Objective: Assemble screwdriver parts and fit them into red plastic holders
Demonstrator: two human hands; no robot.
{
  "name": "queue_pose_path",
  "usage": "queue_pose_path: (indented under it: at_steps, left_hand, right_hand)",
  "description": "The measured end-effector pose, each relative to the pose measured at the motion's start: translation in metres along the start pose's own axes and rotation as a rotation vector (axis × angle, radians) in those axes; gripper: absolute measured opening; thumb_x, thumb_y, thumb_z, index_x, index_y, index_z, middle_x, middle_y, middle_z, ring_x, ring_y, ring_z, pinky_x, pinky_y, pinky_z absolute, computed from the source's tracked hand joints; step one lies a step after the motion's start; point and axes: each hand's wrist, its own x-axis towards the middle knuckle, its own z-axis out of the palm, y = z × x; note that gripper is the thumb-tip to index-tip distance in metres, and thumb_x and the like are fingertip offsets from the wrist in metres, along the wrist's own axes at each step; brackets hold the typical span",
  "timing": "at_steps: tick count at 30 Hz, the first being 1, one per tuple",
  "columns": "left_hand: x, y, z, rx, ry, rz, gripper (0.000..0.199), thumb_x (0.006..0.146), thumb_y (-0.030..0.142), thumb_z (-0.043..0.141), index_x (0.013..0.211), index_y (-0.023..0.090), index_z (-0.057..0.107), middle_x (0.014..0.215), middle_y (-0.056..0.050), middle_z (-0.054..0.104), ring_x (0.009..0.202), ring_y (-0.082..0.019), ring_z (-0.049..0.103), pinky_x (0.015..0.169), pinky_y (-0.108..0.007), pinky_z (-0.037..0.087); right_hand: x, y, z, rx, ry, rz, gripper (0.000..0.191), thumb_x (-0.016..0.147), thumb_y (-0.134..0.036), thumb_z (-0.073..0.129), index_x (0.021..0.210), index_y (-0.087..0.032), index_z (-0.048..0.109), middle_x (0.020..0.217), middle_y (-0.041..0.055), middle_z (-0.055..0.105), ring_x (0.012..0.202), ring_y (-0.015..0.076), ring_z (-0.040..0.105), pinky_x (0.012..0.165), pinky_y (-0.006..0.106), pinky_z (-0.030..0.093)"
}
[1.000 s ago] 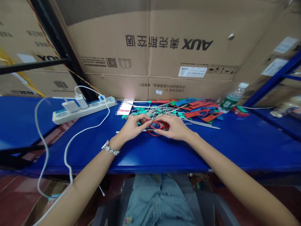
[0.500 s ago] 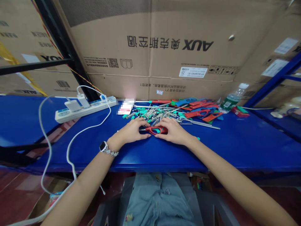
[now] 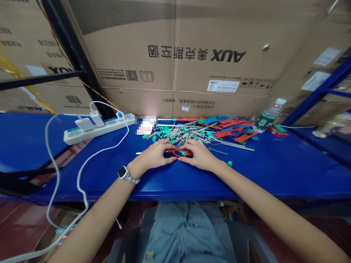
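Both my hands rest on the blue table around a red long-necked lighter [image 3: 179, 151] with a green trigger, lying sideways. My left hand [image 3: 157, 155] is closed on its neck end; a pale rod tip pokes out left of that hand. My right hand [image 3: 201, 155] pinches the handle's right end. Just beyond lies a tangled pile of metal tubes and small green parts [image 3: 184, 133]. Red, blue and green handle shells [image 3: 233, 130] are heaped to its right. A small green piece [image 3: 229, 163] sits by my right wrist.
A white power strip [image 3: 98, 128] with chargers and trailing cables lies at the left. A plastic bottle [image 3: 270, 116] with a green label stands back right. Large cardboard boxes [image 3: 178, 76] wall the table's rear. A metal rack post [image 3: 71, 51] rises at the left.
The camera view has shifted slightly. My right hand has shifted a little, and a thin rod and the small green piece beside it show more fully. Both hands still hold the lighter.
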Motion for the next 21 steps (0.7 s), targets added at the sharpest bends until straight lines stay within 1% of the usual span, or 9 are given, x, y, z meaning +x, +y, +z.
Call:
queue_pose_path:
  at_steps: [4,6,8,10,11,13,16,19,21]
  left_hand:
    - [0.000,0.008,0.003,0.007,0.011,0.015,0.031,0.083,0.029,0.070,0.113,0.022,0.074,0.104,-0.009,0.068,0.098,-0.027,0.067,0.088,-0.046,0.058]
    - [0.001,0.012,0.005,0.008,0.022,0.006,0.031,0.084,0.030,0.069,0.113,0.021,0.073,0.103,-0.010,0.067,0.098,-0.028,0.066,0.089,-0.047,0.058]
    - [0.002,0.014,0.008,0.006,0.035,-0.019,0.032,0.088,0.039,0.070,0.113,0.020,0.073,0.103,-0.010,0.066,0.098,-0.028,0.066,0.090,-0.047,0.057]
    - [0.005,0.015,0.011,0.009,0.042,-0.041,0.039,0.090,0.052,0.070,0.111,0.019,0.073,0.100,-0.010,0.065,0.095,-0.027,0.065,0.086,-0.046,0.056]
    - [0.007,0.015,0.013,0.013,0.042,-0.046,0.043,0.090,0.057,0.069,0.109,0.019,0.074,0.097,-0.009,0.065,0.092,-0.027,0.065,0.083,-0.044,0.056]
    - [0.009,0.015,0.015,0.020,0.049,-0.043,0.045,0.090,0.061,0.069,0.107,0.020,0.074,0.093,-0.008,0.064,0.088,-0.026,0.064,0.079,-0.042,0.055]
    - [0.011,0.015,0.017,0.036,0.060,-0.032,0.046,0.090,0.063,0.068,0.108,0.021,0.074,0.094,-0.008,0.064,0.088,-0.026,0.064,0.077,-0.041,0.055]
    - [0.010,0.017,0.017,0.057,0.035,-0.036,0.046,0.089,0.060,0.069,0.110,0.019,0.073,0.099,-0.010,0.064,0.095,-0.029,0.063,0.082,-0.045,0.055]
    - [0.008,0.020,0.014,0.062,0.012,-0.039,0.044,0.091,0.056,0.069,0.113,0.017,0.072,0.103,-0.011,0.063,0.099,-0.030,0.063,0.086,-0.047,0.055]
  right_hand:
    - [0.000,-0.002,0.002,-0.022,0.005,-0.011,0.031,0.093,-0.046,0.072,0.113,-0.022,0.069,0.114,0.0084,0.065,0.108,0.0260,0.059,0.099,0.044,0.040]
    - [0.000,-0.003,0.002,-0.036,0.004,-0.017,0.030,0.095,-0.047,0.070,0.111,-0.022,0.069,0.113,0.0085,0.065,0.108,0.0259,0.058,0.098,0.044,0.040]
    - [0.001,-0.004,0.000,-0.045,-0.009,-0.029,0.029,0.096,-0.046,0.068,0.110,-0.021,0.069,0.111,0.0091,0.065,0.108,0.0263,0.058,0.097,0.043,0.041]
    - [0.002,-0.003,-0.003,-0.044,-0.038,-0.040,0.030,0.096,-0.044,0.068,0.112,-0.019,0.070,0.109,0.0102,0.065,0.108,0.0272,0.057,0.096,0.044,0.042]
    - [0.003,-0.003,-0.005,-0.034,-0.056,-0.044,0.031,0.096,-0.043,0.068,0.115,-0.018,0.070,0.110,0.0108,0.064,0.108,0.0275,0.057,0.096,0.044,0.043]
    - [0.004,0.000,-0.009,-0.002,-0.089,-0.045,0.035,0.094,-0.040,0.069,0.121,-0.018,0.069,0.111,0.0115,0.064,0.108,0.0278,0.057,0.097,0.045,0.044]
    - [0.004,0.004,-0.017,0.038,-0.113,-0.043,0.042,0.091,-0.035,0.072,0.130,-0.019,0.066,0.114,0.0114,0.063,0.107,0.0272,0.058,0.099,0.046,0.046]
    - [0.000,0.007,-0.023,0.065,-0.100,-0.061,0.045,0.087,-0.028,0.075,0.130,-0.018,0.066,0.117,0.0123,0.064,0.110,0.0279,0.060,0.100,0.046,0.047]
    - [-0.006,0.007,-0.028,0.082,-0.089,-0.070,0.045,0.087,-0.025,0.073,0.130,-0.016,0.066,0.119,0.0136,0.064,0.112,0.0284,0.060,0.101,0.045,0.048]
